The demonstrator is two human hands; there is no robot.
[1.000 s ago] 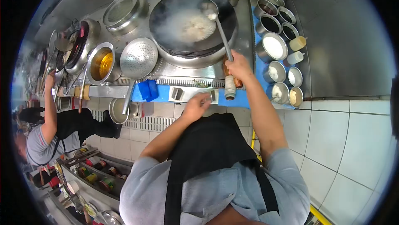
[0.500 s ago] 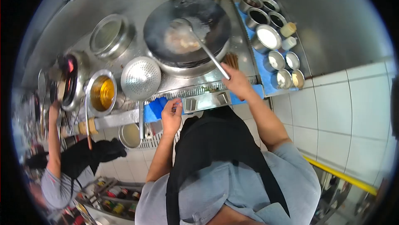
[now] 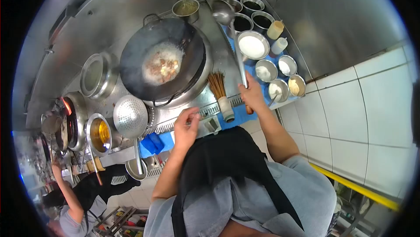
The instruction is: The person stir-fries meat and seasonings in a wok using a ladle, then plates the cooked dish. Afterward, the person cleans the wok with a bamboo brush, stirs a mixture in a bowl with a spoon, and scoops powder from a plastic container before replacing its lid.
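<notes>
My right hand [image 3: 252,93] is wrapped around the handle of a long metal ladle [image 3: 239,55]. The ladle's bowl hangs over the dark-filled pots at the back right, off to the right of the wok. In the black wok [image 3: 131,73], pieces of food [image 3: 162,65] sit in pale, foaming liquid. My left hand [image 3: 187,127] hovers by the stove's front edge with loosely bent fingers and a gap at the thumb; I see nothing in it. A bamboo wok brush [image 3: 222,97] lies between my hands.
Metal seasoning pots, one with white contents [image 3: 253,45], and squeeze bottles [image 3: 275,30] line the right side. A perforated strainer [image 3: 131,116], a bowl of yellow oil [image 3: 99,134] and a blue cloth [image 3: 152,143] are left. Another person's arm [image 3: 68,186] reaches in at far left.
The ladle has come out of the wok and swung right over the seasoning pots with my right hand. My left hand has shifted off the front panel. The view has turned.
</notes>
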